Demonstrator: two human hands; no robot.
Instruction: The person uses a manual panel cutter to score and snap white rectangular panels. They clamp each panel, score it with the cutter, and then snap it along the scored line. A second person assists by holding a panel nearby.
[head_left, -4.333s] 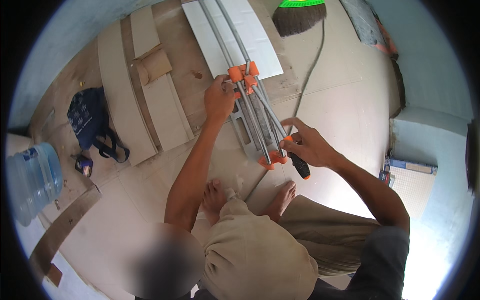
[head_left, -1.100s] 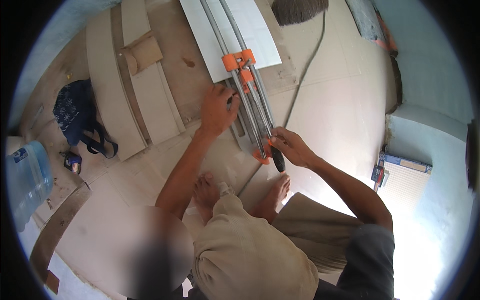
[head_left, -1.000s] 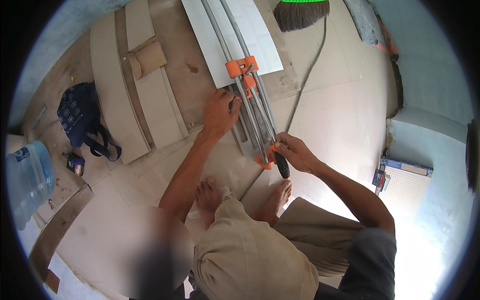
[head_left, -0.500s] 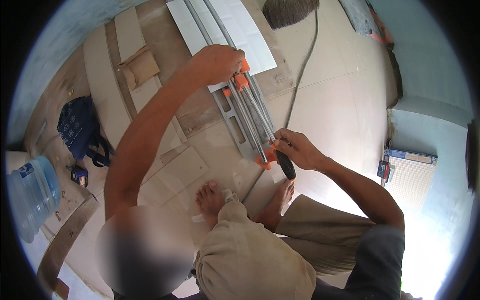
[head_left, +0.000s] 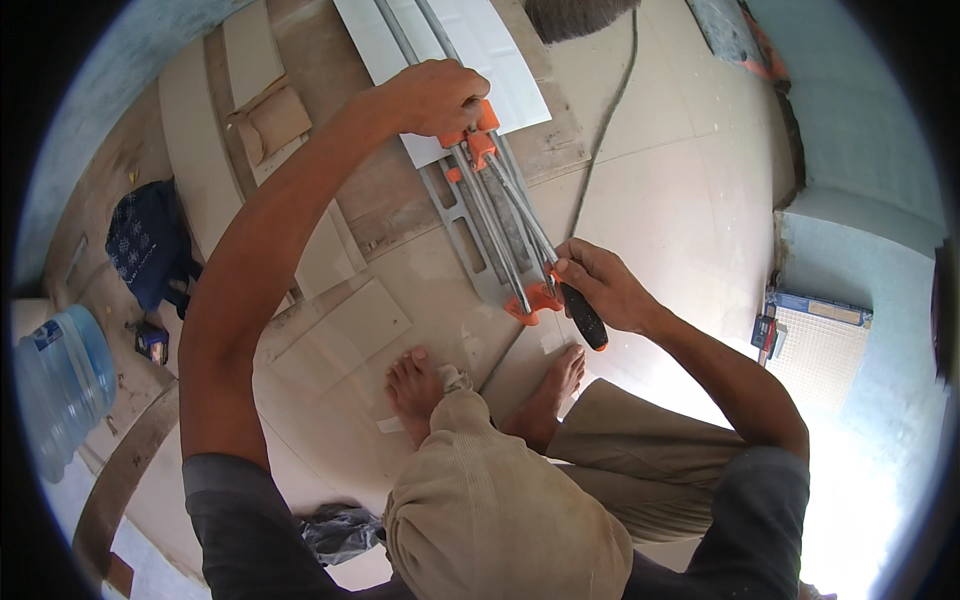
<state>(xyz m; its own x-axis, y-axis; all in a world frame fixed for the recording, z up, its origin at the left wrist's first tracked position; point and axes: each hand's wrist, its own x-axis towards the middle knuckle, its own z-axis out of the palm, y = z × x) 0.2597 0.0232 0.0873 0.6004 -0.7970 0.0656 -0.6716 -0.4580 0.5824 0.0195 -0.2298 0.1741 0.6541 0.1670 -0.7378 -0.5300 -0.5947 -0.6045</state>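
Observation:
A manual tile cutter [head_left: 462, 232] with twin steel rails and orange fittings lies on the floor ahead of me. At its sliding carriage, my left hand [head_left: 440, 98] is closed with curled fingers over the orange part, and the fingertips are partly hidden. The black handle [head_left: 583, 318] of its lever slants toward my feet. My right hand [head_left: 606, 287] is closed around the lever just above that grip, beside the near orange end piece [head_left: 535, 303]. A white tile [head_left: 515, 75] lies under the rails at the far end.
Long tile strips [head_left: 195, 130] and a brown cardboard piece [head_left: 270, 122] lie on the left. Past them are a dark blue bag [head_left: 150, 245] and a large water bottle [head_left: 65, 375]. A cable [head_left: 607, 120] runs along the right, below a broom head [head_left: 575, 15].
My left hand sits slightly farther along the cutter. The lever handle and right hand have shifted a little to the right. A blurred shape at lower left is gone, and my left sleeve shows.

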